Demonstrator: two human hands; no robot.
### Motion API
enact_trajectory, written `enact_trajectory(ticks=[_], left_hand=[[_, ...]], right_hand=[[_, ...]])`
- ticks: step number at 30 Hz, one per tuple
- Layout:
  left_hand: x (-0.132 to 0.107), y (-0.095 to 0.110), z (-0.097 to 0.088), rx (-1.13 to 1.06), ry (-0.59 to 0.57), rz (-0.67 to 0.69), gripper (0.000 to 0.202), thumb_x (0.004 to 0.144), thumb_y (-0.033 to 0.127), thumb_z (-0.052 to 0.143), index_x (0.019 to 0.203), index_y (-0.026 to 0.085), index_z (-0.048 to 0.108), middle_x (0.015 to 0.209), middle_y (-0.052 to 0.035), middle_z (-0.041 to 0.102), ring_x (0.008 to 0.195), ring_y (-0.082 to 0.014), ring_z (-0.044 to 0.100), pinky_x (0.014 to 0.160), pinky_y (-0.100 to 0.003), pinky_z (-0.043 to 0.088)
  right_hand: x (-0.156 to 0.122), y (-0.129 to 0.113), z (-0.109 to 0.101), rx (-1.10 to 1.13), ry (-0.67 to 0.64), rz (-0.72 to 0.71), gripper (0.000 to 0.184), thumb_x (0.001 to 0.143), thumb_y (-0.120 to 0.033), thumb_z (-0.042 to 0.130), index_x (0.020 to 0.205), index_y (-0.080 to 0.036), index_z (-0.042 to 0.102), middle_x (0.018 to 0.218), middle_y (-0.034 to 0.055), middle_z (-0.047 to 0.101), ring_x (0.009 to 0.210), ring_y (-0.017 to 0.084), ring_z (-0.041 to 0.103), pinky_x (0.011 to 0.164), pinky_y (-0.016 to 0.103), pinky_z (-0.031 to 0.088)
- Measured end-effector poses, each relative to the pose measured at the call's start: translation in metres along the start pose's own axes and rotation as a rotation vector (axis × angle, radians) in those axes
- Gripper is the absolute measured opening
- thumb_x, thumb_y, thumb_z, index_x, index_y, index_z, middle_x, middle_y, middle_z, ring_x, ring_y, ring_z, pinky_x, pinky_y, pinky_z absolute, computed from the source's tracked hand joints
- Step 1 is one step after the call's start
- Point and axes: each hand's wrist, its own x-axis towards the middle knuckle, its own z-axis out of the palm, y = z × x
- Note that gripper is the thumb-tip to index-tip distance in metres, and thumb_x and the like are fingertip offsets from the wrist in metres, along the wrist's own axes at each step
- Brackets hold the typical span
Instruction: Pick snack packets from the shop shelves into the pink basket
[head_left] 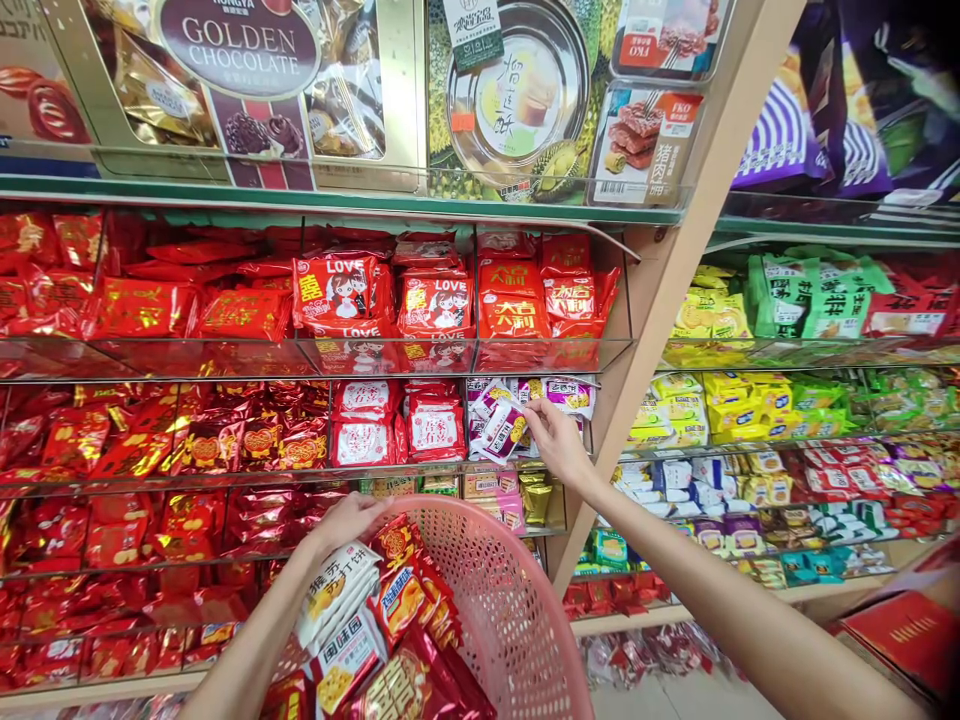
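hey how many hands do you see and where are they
2: the left hand on the rim of the pink basket, the right hand pinching a purple-and-white packet.

Green-edged glass shelf [300, 207], pale wooden upright [731, 120], light floor [694, 702] below.

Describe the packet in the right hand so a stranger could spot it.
Above the pink basket, find the purple-and-white packets, right of the red ones. The target packet tilts in the right hand; its neighbours behind are unheld.
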Motion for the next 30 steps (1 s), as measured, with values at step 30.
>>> enact_trajectory(ticks=[30], left_hand=[[-0.007, 0.01, 0.0, -0.03, 0.044, 0.041, 0.055, 0.069, 0.072, 0.044, 0.053, 0.02, 0.05, 0.046, 0.0035, 0.037, 0.05, -0.0145, 0.036, 0.057, -0.028, 0.025]], right_hand=[[-0.009, -0.028, -0.037, 0.057, 0.032, -0.056, 0.03, 0.085, -0.046, 0.05, 0.093, -0.019, 0.061, 0.078, 0.0031, 0.064, 0.065, 0.016, 0.055, 0.058, 0.028, 0.042]])
